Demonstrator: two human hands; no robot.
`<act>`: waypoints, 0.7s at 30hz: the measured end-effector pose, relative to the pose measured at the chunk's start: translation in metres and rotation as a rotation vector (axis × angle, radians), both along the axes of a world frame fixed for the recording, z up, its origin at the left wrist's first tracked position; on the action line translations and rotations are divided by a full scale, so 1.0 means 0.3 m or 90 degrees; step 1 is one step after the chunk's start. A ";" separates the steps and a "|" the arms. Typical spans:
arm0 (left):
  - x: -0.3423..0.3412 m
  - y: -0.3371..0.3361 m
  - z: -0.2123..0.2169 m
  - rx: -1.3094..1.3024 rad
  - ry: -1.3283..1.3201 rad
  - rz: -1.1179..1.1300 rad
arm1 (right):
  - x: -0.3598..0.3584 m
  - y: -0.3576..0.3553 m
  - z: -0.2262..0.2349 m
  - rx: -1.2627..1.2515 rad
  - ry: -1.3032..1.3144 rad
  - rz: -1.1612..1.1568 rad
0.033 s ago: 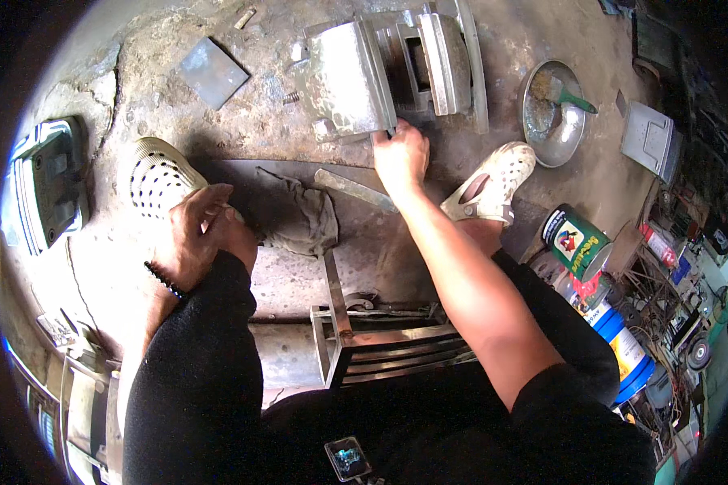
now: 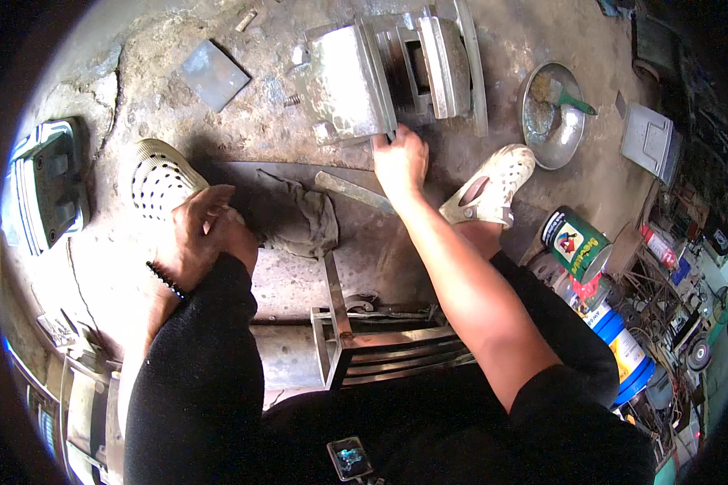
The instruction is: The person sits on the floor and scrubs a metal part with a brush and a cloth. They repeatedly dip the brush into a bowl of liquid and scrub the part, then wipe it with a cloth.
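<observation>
On the ground ahead lies a rounded silvery metal casing [image 2: 348, 85], open in its middle. A ridged metal section [image 2: 445, 69] adjoins it on the right. My right hand [image 2: 403, 162] reaches to the casing's near lower edge with its fingers closed; a small dark bit shows at the fingertips, too hidden to name. Low at the left, my left hand [image 2: 192, 234] rests against my left ankle, fingers curled together and nothing visible in them. A crumpled grey cloth [image 2: 303, 218] and a flat metal bar [image 2: 352, 191] lie between my hands.
A metal bowl [image 2: 574, 133] with a green-handled brush [image 2: 576, 101] stands to the right. Nearer are a green can [image 2: 576, 242] and a blue-and-white bucket [image 2: 623, 347]. A square metal plate [image 2: 212, 74] lies far left, and a slatted metal frame [image 2: 396, 353] is close below.
</observation>
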State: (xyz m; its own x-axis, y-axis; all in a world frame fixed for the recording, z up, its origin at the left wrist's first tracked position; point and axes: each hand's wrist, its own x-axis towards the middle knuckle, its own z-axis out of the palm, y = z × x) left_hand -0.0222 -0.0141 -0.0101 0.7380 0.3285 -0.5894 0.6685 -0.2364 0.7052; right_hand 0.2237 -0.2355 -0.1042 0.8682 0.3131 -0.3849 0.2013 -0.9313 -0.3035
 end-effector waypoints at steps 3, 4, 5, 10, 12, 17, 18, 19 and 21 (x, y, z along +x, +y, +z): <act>-0.005 -0.002 0.000 0.002 0.010 0.004 | 0.009 -0.001 0.004 -0.033 0.038 0.033; -0.001 0.003 -0.008 0.015 -0.004 0.007 | 0.020 0.011 0.000 -0.031 0.018 0.048; -0.002 -0.001 -0.015 0.010 -0.004 0.005 | 0.018 0.010 0.003 0.007 0.023 0.018; -0.005 0.008 -0.036 -0.020 0.013 0.017 | 0.016 0.032 0.028 0.024 0.016 -0.023; -0.006 0.004 -0.037 -0.022 -0.003 0.026 | 0.019 0.036 0.037 0.015 0.008 0.003; -0.001 0.018 -0.029 -0.021 0.007 -0.001 | 0.015 0.041 0.049 0.045 0.061 -0.055; 0.001 0.024 -0.028 -0.022 0.004 -0.012 | 0.016 0.043 0.047 0.042 0.047 -0.046; 0.003 0.026 -0.030 -0.024 0.005 -0.010 | 0.015 0.044 0.044 0.034 0.030 -0.037; 0.003 0.025 -0.033 -0.038 0.019 0.008 | 0.016 0.046 0.039 0.026 0.040 -0.030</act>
State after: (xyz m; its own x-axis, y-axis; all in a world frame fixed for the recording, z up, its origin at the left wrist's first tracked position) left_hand -0.0212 -0.0066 -0.0201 0.7157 0.3011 -0.6302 0.6923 -0.1868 0.6970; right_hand 0.2286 -0.2216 -0.0926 0.8569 0.2895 -0.4265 0.1374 -0.9257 -0.3523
